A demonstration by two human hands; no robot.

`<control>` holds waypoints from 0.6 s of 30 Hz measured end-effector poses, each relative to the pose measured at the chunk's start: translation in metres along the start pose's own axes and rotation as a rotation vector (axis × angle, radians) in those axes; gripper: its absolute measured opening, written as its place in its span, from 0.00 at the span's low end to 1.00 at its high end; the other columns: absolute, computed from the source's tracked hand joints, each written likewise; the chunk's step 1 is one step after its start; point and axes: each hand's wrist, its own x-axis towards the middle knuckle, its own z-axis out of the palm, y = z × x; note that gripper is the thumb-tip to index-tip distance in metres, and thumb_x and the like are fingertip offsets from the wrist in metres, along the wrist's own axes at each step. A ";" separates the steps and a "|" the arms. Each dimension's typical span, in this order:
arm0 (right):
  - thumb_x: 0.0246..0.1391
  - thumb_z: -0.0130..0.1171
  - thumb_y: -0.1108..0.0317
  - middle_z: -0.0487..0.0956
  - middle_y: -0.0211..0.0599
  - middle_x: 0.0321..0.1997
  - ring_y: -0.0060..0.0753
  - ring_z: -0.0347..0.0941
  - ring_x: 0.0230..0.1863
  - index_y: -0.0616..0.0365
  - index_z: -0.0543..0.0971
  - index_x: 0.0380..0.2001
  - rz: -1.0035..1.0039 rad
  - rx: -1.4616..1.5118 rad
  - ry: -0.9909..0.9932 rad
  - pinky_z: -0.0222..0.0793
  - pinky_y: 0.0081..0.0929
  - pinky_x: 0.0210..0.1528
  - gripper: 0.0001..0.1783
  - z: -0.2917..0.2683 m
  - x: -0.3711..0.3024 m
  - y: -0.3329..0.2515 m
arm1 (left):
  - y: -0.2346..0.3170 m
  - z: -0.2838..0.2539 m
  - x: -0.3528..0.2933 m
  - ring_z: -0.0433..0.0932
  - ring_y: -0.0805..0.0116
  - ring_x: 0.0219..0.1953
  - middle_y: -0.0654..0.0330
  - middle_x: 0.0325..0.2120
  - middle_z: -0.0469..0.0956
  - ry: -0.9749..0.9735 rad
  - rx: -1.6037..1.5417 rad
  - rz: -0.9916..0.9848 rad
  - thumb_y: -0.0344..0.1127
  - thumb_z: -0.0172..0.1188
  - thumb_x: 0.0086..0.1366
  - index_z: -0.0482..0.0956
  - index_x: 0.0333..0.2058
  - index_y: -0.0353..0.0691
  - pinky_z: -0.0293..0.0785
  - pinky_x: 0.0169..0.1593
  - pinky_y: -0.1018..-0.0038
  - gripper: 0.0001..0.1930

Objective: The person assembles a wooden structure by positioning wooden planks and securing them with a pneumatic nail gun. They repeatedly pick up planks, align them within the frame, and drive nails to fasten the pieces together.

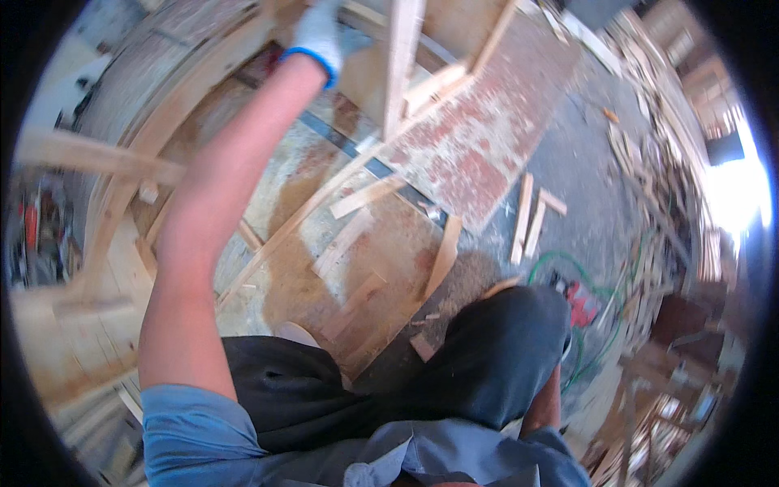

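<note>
My left arm reaches far forward over a wooden frame. My left hand (pixel 319 36), in a whitish glove with a blue cuff, is at the top edge of the view beside the frame's pale timber; its fingers are blurred and partly cut off, so their grip is unclear. Just right of it stands an upright wooden post (pixel 401 65), joined near its foot to a long thin wooden strip (pixel 312 203) that runs diagonally toward me. My right forearm goes down behind my bent right knee, which hides the right hand.
Loose wood offcuts (pixel 522 219) lie on the dusty floor, with sawdust (pixel 471 280) near my knee. A red tool (pixel 580 304) sits by a green hose (pixel 604 349) on the right. Scrap wood (pixel 649 170) is piled along the right side. Timber beams (pixel 97 154) cross at left.
</note>
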 end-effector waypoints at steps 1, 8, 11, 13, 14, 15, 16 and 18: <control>0.47 0.64 0.44 0.84 0.59 0.44 0.65 0.79 0.49 0.65 0.81 0.47 -0.031 -0.064 0.079 0.73 0.52 0.50 0.35 -0.046 0.054 0.046 | -0.009 0.018 0.004 0.83 0.52 0.43 0.48 0.48 0.79 -0.019 -0.076 -0.028 0.46 0.54 0.73 0.74 0.53 0.37 0.85 0.47 0.58 0.19; 0.51 0.63 0.49 0.84 0.51 0.35 0.49 0.81 0.38 0.67 0.82 0.42 -0.020 0.269 -0.170 0.73 0.41 0.40 0.29 -0.023 -0.013 -0.084 | 0.019 0.001 -0.034 0.84 0.48 0.31 0.41 0.45 0.78 0.140 0.146 0.024 0.45 0.59 0.69 0.73 0.54 0.31 0.87 0.34 0.55 0.24; 0.53 0.62 0.55 0.84 0.44 0.33 0.41 0.80 0.33 0.66 0.82 0.41 -0.263 0.588 -0.139 0.72 0.36 0.37 0.22 -0.102 -0.052 -0.165 | 0.012 0.011 -0.032 0.84 0.48 0.31 0.41 0.45 0.78 0.110 0.070 0.008 0.45 0.59 0.69 0.72 0.55 0.31 0.87 0.33 0.55 0.24; 0.55 0.61 0.59 0.84 0.39 0.31 0.35 0.80 0.30 0.65 0.83 0.40 -0.401 0.724 -0.194 0.72 0.33 0.34 0.18 -0.156 -0.086 -0.241 | 0.010 0.017 -0.031 0.85 0.49 0.34 0.42 0.45 0.79 0.104 0.061 -0.021 0.45 0.57 0.71 0.72 0.55 0.33 0.87 0.35 0.56 0.23; 0.55 0.58 0.70 0.78 0.31 0.27 0.30 0.73 0.24 0.62 0.80 0.33 -0.400 0.687 -0.213 0.69 0.28 0.30 0.07 -0.180 -0.110 -0.289 | 0.011 0.014 -0.032 0.85 0.50 0.36 0.43 0.45 0.79 0.112 0.076 -0.036 0.45 0.56 0.71 0.72 0.55 0.35 0.87 0.36 0.57 0.22; 0.54 0.58 0.70 0.75 0.32 0.25 0.30 0.71 0.23 0.62 0.78 0.31 -0.385 0.949 -0.406 0.68 0.29 0.29 0.06 -0.199 -0.129 -0.320 | 0.008 0.014 -0.023 0.85 0.50 0.36 0.43 0.45 0.79 0.065 0.043 -0.037 0.45 0.56 0.71 0.71 0.55 0.35 0.88 0.36 0.57 0.22; 0.53 0.58 0.71 0.73 0.34 0.24 0.31 0.70 0.23 0.61 0.76 0.28 -0.373 1.206 -0.624 0.68 0.30 0.29 0.05 -0.209 -0.146 -0.352 | 0.006 0.001 -0.009 0.85 0.49 0.36 0.43 0.45 0.79 0.037 0.019 -0.032 0.45 0.56 0.71 0.71 0.56 0.35 0.88 0.36 0.57 0.22; 0.51 0.59 0.72 0.68 0.33 0.22 0.31 0.69 0.23 0.59 0.72 0.27 -0.402 1.452 -0.775 0.67 0.31 0.28 0.06 -0.224 -0.193 -0.416 | 0.001 -0.006 -0.005 0.85 0.49 0.36 0.44 0.45 0.79 0.023 0.023 -0.029 0.45 0.56 0.71 0.71 0.56 0.35 0.88 0.37 0.57 0.22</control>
